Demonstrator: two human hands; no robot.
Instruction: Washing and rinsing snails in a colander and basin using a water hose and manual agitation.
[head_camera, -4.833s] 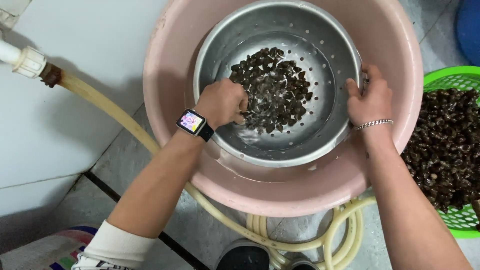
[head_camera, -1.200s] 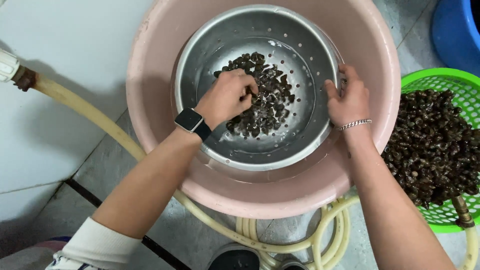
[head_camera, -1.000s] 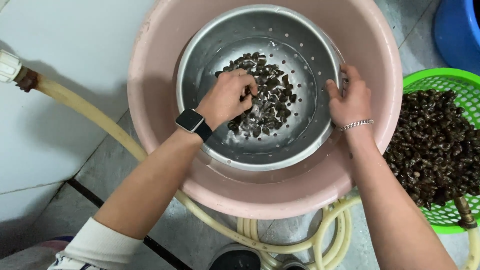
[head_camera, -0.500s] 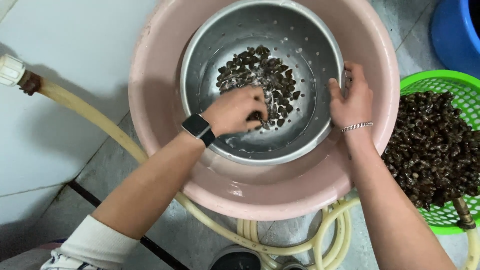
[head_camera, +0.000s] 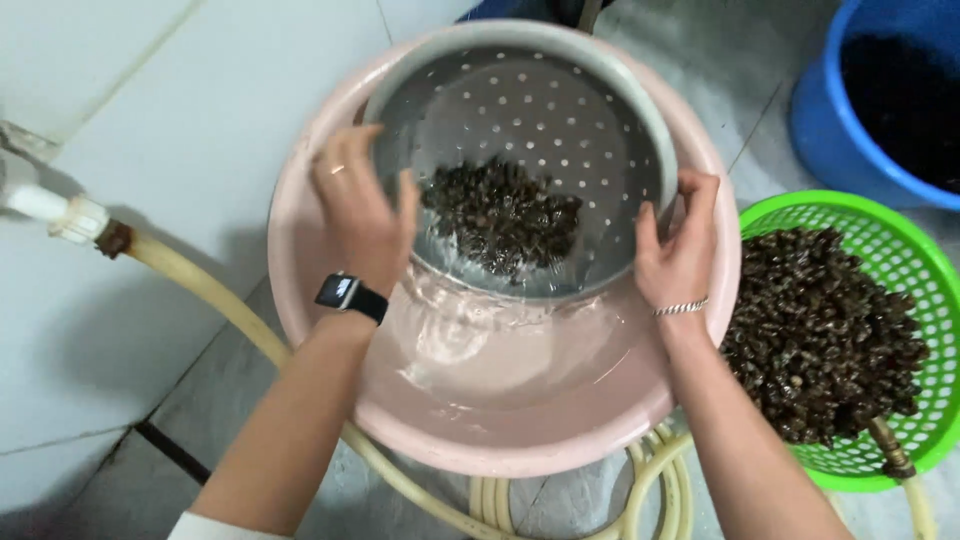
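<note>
Both hands grip the metal colander (head_camera: 530, 110) by its rim: the left hand (head_camera: 362, 215) curls over the left edge, the right hand (head_camera: 682, 250) closes on the right edge. The colander is tilted toward the person inside the pink basin (head_camera: 500, 400), its low edge dipping into the water there, and a heap of dark snails (head_camera: 503, 215) has slid down to that low side.

The risk, as I see it, is the tilt. The snails lie close to the lower rim, and a steeper angle or a slip of wet fingers could tip them over the edge into the basin water. A jolt could also slop water onto the floor.

The basin sits on a grey tiled floor (head_camera: 700, 60) beside a white tiled wall (head_camera: 150, 150). A yellowish hose (head_camera: 200, 285) runs from a wall fitting and coils under the basin. A green basket (head_camera: 890, 260) heaped with more snails stands just to the right, a blue bucket (head_camera: 830, 130) behind it.
</note>
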